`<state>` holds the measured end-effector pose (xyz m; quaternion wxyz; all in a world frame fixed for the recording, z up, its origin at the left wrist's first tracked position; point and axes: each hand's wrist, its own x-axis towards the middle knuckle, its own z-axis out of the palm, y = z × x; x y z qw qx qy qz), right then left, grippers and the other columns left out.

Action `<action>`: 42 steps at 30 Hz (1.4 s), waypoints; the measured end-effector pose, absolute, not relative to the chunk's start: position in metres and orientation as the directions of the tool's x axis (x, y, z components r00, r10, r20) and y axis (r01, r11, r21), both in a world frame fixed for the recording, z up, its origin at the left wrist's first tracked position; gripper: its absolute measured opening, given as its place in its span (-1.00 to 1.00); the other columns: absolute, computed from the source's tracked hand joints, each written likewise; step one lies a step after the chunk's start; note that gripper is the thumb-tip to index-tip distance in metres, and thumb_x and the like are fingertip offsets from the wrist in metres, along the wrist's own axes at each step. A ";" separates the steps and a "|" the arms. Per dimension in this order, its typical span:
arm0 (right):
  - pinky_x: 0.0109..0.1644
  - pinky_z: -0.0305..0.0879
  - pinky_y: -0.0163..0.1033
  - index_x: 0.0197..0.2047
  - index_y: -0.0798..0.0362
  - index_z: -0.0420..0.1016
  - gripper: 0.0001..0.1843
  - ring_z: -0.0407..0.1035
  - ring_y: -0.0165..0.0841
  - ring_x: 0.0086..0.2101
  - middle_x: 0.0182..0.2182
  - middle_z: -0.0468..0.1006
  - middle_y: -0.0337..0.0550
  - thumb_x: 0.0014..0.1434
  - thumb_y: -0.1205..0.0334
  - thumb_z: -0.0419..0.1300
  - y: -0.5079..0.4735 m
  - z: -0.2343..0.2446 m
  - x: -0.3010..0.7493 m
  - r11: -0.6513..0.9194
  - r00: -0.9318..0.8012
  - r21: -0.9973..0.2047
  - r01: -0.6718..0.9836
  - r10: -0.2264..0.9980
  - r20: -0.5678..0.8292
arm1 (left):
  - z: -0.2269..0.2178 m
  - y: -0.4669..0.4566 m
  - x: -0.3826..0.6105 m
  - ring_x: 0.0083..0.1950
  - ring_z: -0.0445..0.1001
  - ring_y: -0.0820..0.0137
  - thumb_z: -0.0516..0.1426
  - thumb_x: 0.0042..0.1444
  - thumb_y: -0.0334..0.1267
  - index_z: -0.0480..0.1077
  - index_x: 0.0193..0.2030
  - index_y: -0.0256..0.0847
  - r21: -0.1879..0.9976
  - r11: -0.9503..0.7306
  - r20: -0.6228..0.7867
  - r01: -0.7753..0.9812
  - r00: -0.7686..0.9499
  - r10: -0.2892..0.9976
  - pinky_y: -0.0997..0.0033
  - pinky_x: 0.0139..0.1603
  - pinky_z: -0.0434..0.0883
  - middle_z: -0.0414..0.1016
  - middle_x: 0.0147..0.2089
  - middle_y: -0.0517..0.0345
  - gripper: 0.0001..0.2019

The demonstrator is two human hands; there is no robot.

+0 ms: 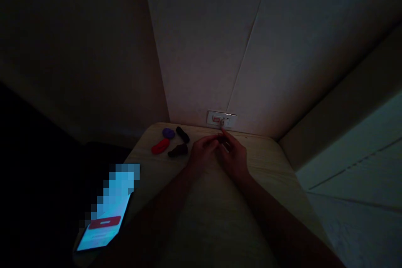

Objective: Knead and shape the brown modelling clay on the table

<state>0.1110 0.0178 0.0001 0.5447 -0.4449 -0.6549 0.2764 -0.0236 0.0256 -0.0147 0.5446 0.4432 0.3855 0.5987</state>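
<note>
In dim light, my left hand [201,151] and my right hand [235,158] meet above the back of a wooden tabletop [213,217]. Both have curled fingers, with the tips together. Something small and dark may be between them, but the darkness hides what it is. Left of my left hand lie several small soft-looking bundles: a purple one [168,133], a black one [182,134], a red one [160,146] and a dark brown one [178,150]. The brown bundle is nearest to my left hand.
A wall socket plate [212,118] with a reddish switch sits just behind my hands, something pale plugged into it. A lit phone [97,238] lies at the table's left edge. Walls rise behind the table, and a pale panelled surface [354,171] stands to the right.
</note>
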 end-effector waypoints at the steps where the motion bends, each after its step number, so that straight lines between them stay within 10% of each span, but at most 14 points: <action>1: 0.26 0.45 0.05 0.30 -0.03 0.48 -0.44 0.56 -0.14 0.09 0.15 0.62 0.01 0.24 0.14 0.26 0.017 -0.001 0.111 0.450 -0.011 -0.844 0.293 0.884 0.467 | -0.016 0.026 -0.025 0.12 0.61 0.16 0.34 0.07 -0.11 0.62 0.00 -0.20 0.933 -0.104 0.115 -0.344 0.013 0.993 0.15 0.22 0.48 0.67 0.09 -0.05 -0.63; 13: 0.43 0.27 0.14 0.24 -0.05 0.57 -0.53 0.39 -0.10 0.29 0.27 0.54 -0.08 0.29 0.19 0.21 0.013 0.003 0.116 0.535 -0.135 -0.739 0.410 0.837 0.531 | -0.013 0.025 -0.029 0.12 0.62 0.14 0.44 -0.08 -0.23 0.66 -0.01 -0.18 0.871 -0.015 0.060 -0.491 0.075 0.995 0.08 0.29 0.43 0.69 0.07 -0.05 -0.57; 27: 0.19 0.50 0.01 0.28 -0.07 0.51 -0.55 0.56 -0.17 0.06 0.13 0.64 0.00 0.37 0.11 0.21 0.003 0.011 0.112 0.590 -0.171 -0.704 0.396 0.800 0.575 | -0.008 0.025 -0.030 -0.19 0.61 0.25 0.34 0.05 0.18 0.63 -0.25 -0.27 0.912 0.061 0.008 -0.405 0.165 0.986 0.30 -0.15 0.50 0.68 -0.23 -0.01 -0.53; 35: 0.45 0.20 0.26 0.48 -0.01 0.26 -0.33 0.27 -0.05 0.37 0.35 0.42 0.05 0.32 0.33 0.09 -0.013 0.007 0.094 0.766 -0.433 -0.416 0.490 0.628 0.646 | 0.014 0.019 -0.022 0.26 0.52 -0.04 0.01 0.18 0.43 0.57 -0.14 -0.25 0.638 0.388 -0.118 -0.665 0.414 0.903 -0.06 0.30 0.43 0.65 0.04 -0.24 -0.28; 42: 0.54 -0.03 0.22 0.61 0.00 -0.19 -0.28 -0.09 -0.06 0.50 0.54 0.00 -0.01 0.50 0.04 -0.08 -0.029 0.009 0.078 0.634 -0.393 -0.590 0.499 0.773 0.498 | 0.007 0.025 -0.010 0.39 0.43 0.04 0.03 0.30 0.23 0.55 -0.03 -0.15 0.635 0.293 -0.127 -0.715 0.277 0.952 -0.05 0.39 0.37 0.64 0.11 -0.15 -0.49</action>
